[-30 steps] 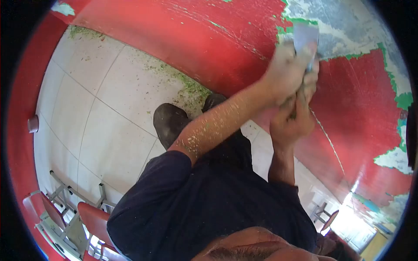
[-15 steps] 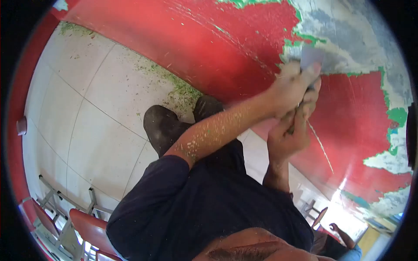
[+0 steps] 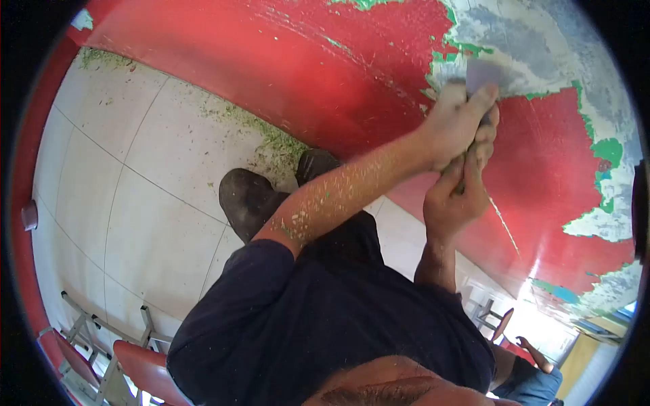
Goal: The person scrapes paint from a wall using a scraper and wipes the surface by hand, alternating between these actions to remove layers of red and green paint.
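Observation:
A putty knife (image 3: 483, 73) has its greyish blade against the wall (image 3: 379, 88), where red paint meets a bared patch (image 3: 535, 54) of white and grey with green edges. My left hand (image 3: 464, 125) is closed around the tool just behind the blade, its thumb lying toward the blade. Lower down, my right hand (image 3: 457, 199) pinches the rear end of the handle, most of which the fingers hide. Pale and green paint flakes cling to my left forearm (image 3: 338, 196).
Paint chips (image 3: 277, 145) litter the tiled floor (image 3: 169, 149) along the wall's foot, near my dark shoes (image 3: 247, 196). Red chairs (image 3: 145, 365) with metal frames stand at lower left. Another person (image 3: 531, 379) is at lower right, near a stool (image 3: 501, 325).
The wall and floor have shifted slightly in view. My right hand has moved a little upward; both hands stay on the putty knife, its blade still at the edge of the red paint.

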`<act>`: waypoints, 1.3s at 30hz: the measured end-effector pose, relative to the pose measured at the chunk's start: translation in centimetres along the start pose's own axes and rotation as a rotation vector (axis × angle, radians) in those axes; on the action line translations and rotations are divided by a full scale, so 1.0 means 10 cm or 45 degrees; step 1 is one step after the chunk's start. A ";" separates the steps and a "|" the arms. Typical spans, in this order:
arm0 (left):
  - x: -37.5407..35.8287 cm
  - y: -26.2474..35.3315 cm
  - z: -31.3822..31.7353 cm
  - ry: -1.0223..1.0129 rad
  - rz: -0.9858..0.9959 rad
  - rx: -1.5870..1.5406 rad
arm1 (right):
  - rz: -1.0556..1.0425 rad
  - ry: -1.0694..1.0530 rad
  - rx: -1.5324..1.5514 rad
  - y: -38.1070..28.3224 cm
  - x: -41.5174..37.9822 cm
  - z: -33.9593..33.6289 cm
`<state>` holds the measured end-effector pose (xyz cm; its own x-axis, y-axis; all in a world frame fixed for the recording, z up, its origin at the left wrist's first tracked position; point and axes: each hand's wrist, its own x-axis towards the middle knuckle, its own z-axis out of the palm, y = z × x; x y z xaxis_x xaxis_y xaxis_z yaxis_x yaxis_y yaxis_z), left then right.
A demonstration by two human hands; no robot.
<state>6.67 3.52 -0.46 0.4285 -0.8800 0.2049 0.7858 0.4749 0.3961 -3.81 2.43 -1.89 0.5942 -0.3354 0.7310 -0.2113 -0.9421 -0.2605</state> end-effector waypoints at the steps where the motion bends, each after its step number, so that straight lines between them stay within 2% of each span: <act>1: -0.02 -0.02 0.00 0.008 -0.004 -0.010 | -0.003 0.030 -0.014 -0.02 0.00 -0.01; 4: -0.06 -0.13 -0.01 0.028 -0.033 -0.045 | -0.016 -0.102 -0.096 0.04 -0.07 -0.10; 7: -0.01 -0.10 0.00 0.027 0.041 -0.034 | 0.025 -0.032 0.048 0.07 -0.06 -0.07; 10: 0.06 0.24 0.14 0.027 0.127 0.033 | 0.096 -0.099 -0.054 -0.07 0.21 -0.04; 13: -0.01 0.02 0.01 0.032 0.157 0.192 | 0.046 -0.076 0.043 -0.06 0.07 -0.08; 14: -0.07 -0.08 0.02 0.108 0.115 0.039 | 0.037 -0.056 0.094 -0.05 0.09 -0.05; 16: 0.02 -0.03 0.00 0.115 0.104 0.010 | 0.184 -0.100 0.193 0.00 -0.02 -0.08; 19: -0.02 -0.05 0.03 0.150 0.048 -0.005 | 0.195 -0.206 0.015 0.03 0.01 -0.08; 23: 0.02 -0.01 0.02 0.100 0.155 0.100 | 0.010 -0.098 0.133 0.08 0.00 -0.05; 25: 0.00 -0.05 0.06 0.096 0.153 0.091 | 0.061 -0.019 0.099 0.11 0.05 -0.02; 27: 0.04 0.19 0.16 0.082 0.157 0.046 | 0.123 -0.106 0.013 0.02 0.08 -0.08; 28: 0.01 0.15 0.11 0.025 0.158 0.167 | 0.145 -0.149 -0.016 -0.04 0.11 -0.10; 31: -0.01 -0.16 0.01 0.082 0.075 0.001 | 0.070 0.025 0.172 0.08 -0.04 -0.02; 32: 0.05 -0.13 -0.01 0.046 0.139 0.117 | 0.055 0.044 0.180 0.10 -0.04 0.02; 34: 0.04 0.11 0.13 0.064 0.122 0.102 | 0.071 0.004 -0.004 0.05 0.11 -0.04; 36: 0.03 0.17 0.17 0.053 0.160 0.137 | 0.097 -0.087 -0.027 -0.08 0.07 -0.14; 39: -0.04 -0.05 0.12 0.103 -0.021 -0.045 | 0.099 -0.088 0.095 -0.07 0.09 -0.13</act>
<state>5.59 3.60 0.39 0.4487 -0.8849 0.1254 0.8079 0.4615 0.3665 -4.12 2.83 -0.22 0.6309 -0.4041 0.6623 -0.2021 -0.9098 -0.3626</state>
